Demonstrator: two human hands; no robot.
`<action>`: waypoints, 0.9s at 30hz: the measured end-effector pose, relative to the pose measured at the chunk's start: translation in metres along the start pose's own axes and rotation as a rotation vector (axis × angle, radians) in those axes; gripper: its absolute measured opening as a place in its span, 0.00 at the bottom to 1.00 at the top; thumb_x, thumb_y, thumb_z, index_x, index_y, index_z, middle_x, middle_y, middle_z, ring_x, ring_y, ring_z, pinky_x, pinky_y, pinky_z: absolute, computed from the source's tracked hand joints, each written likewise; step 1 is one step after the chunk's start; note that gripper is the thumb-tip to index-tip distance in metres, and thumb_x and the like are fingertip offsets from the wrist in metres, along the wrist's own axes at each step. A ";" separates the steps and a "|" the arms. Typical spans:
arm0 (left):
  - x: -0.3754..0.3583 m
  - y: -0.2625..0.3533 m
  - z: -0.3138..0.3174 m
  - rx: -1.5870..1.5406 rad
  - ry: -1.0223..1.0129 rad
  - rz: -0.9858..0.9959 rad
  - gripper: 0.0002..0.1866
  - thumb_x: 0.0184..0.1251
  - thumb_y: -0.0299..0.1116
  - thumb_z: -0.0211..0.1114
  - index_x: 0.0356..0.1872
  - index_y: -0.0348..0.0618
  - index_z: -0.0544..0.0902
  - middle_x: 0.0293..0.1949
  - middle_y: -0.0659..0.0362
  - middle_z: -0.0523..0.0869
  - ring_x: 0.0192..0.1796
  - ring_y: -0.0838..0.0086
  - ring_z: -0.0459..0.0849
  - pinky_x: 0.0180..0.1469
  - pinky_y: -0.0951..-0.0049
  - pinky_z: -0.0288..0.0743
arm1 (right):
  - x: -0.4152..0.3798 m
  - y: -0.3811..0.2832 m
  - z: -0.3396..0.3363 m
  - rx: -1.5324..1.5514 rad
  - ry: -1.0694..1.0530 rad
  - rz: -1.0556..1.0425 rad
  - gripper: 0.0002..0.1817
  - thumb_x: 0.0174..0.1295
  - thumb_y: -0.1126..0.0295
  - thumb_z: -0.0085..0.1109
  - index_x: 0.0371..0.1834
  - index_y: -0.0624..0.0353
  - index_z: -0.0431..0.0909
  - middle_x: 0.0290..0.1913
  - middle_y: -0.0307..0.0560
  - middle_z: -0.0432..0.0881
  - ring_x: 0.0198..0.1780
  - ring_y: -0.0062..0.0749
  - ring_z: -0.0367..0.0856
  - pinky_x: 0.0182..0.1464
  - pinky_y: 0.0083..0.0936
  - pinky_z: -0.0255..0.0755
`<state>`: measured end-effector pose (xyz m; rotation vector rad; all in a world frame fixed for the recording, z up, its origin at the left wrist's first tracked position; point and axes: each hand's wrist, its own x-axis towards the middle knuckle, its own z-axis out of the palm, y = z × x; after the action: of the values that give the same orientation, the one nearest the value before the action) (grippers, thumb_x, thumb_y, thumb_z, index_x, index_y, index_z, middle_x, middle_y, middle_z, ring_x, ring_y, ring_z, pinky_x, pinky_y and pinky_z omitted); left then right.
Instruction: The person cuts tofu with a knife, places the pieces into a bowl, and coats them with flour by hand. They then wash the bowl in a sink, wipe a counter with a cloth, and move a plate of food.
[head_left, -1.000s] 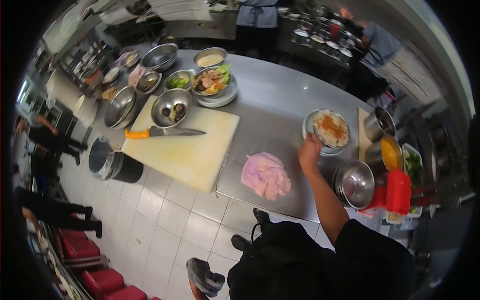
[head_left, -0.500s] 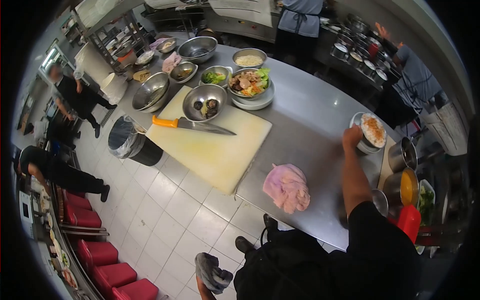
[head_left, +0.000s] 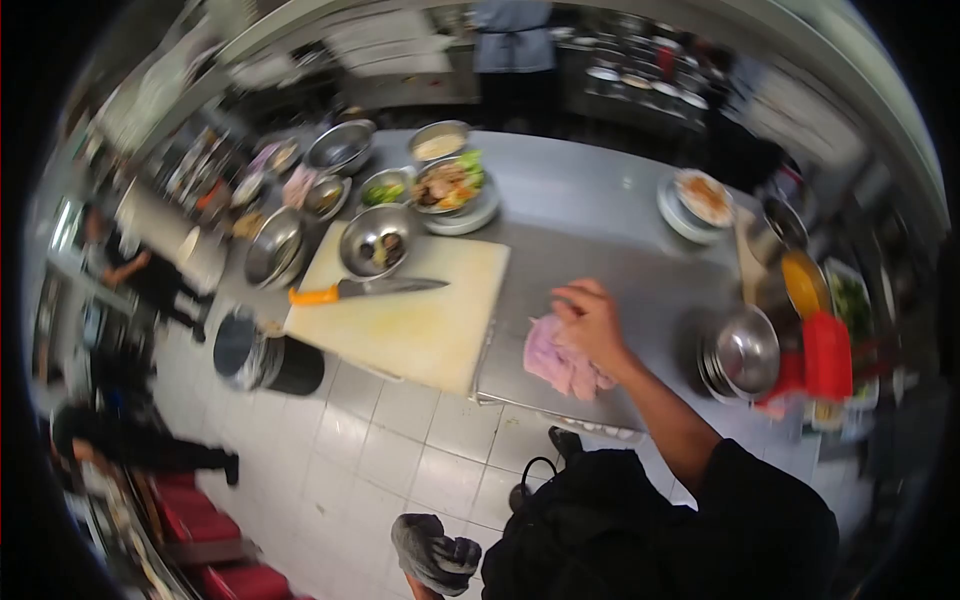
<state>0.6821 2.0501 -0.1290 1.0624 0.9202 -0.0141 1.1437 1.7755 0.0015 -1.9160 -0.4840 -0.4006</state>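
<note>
My right hand (head_left: 592, 325) rests on top of a crumpled pink cloth (head_left: 552, 360) near the front edge of the steel table (head_left: 600, 210), fingers spread over it. My left hand (head_left: 436, 557) hangs low beside my body, closed on a grey rag. The plate of rice with orange topping (head_left: 700, 200) stands at the far right of the table, apart from my hand. A cream cutting board (head_left: 410, 310) lies left of the cloth, with an orange-handled knife (head_left: 365, 290) and a steel bowl (head_left: 378, 240) on it.
Several steel bowls and a plate of mixed vegetables (head_left: 450, 185) crowd the table's far left. Stacked bowls (head_left: 745, 350), a pot of orange sauce (head_left: 800, 285) and a red container (head_left: 825, 355) sit at right. A black bin (head_left: 255, 350) stands below the board. Other people work around.
My right hand let go of the rice plate at the far right and came back to the pink cloth. The view has swung and is blurred.
</note>
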 end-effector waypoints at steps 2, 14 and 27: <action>0.021 0.051 0.006 0.110 -0.136 0.053 0.19 0.69 0.43 0.53 0.50 0.38 0.75 0.41 0.54 0.83 0.41 0.68 0.82 0.43 0.67 0.78 | -0.001 -0.055 0.000 0.094 0.057 -0.052 0.10 0.53 0.81 0.61 0.39 0.62 0.83 0.39 0.45 0.78 0.29 0.23 0.76 0.29 0.19 0.71; 0.012 0.105 0.194 -0.627 -0.582 0.262 0.19 0.69 0.45 0.52 0.49 0.39 0.76 0.40 0.54 0.82 0.41 0.67 0.81 0.44 0.66 0.77 | -0.087 -0.234 0.146 0.853 -0.469 0.313 0.21 0.62 0.59 0.60 0.50 0.64 0.78 0.45 0.48 0.79 0.39 0.26 0.79 0.41 0.20 0.76; -0.042 0.178 0.224 -0.930 -0.681 0.254 0.20 0.69 0.47 0.51 0.48 0.40 0.76 0.40 0.54 0.82 0.41 0.67 0.81 0.45 0.64 0.77 | -0.160 -0.254 -0.004 0.335 -0.782 -0.074 0.45 0.62 0.54 0.57 0.74 0.58 0.41 0.71 0.63 0.53 0.71 0.50 0.55 0.69 0.34 0.52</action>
<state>0.8736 1.9582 0.0672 0.2414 0.1023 0.2302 0.8777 1.8366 0.1257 -1.6726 -1.0566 0.3945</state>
